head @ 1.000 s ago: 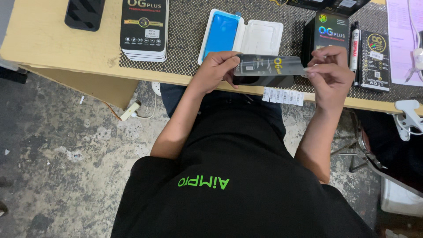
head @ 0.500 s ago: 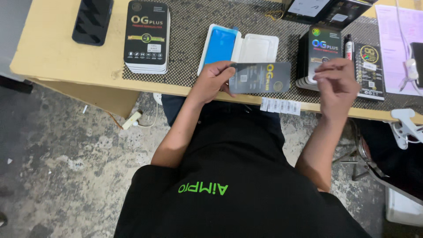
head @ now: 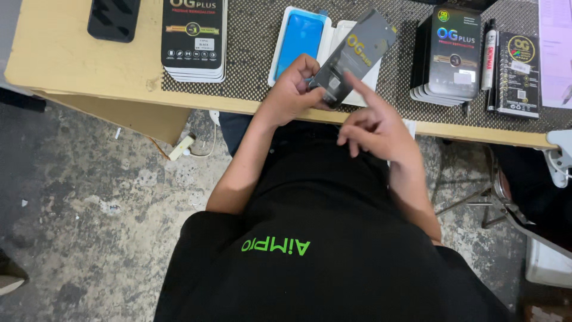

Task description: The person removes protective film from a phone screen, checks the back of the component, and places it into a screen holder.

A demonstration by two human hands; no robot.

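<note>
Slim black packet (head: 356,53), flat retail-style sleeve with yellow print, held tilted above the near edge of the bench (head: 77,65), over the white tray. Left hand (head: 293,89) clamped on the packet's lower end, thumb and fingers wrapped round it. Right hand (head: 374,126) off the packet, fingers loosely spread, index finger pointing up toward the packet's lower edge, close to it; touching or not, cannot tell from this view

Packet looks sealed, no flap open and nothing drawn out as far as I can see, so my read: work on it is at the early stage, contents not yet out

Right under it: white tray (head: 342,36) opened out flat, with a blue panel (head: 300,40) in its left half. All of this sits on a dark dotted mat (head: 250,53) covering most of the bench

Left of that: stack of black boxes (head: 193,39) at the mat's left edge, and a black phone-like slab (head: 113,18) on bare wood further left

Right of it: second stack of black boxes (head: 450,53), a marker pen (head: 490,50) lying alongside, another black packet (head: 518,74), pink paper (head: 555,48) at the far right

Floor below is rough concrete, with a white plug and cable (head: 185,146) under the bench edge
</note>
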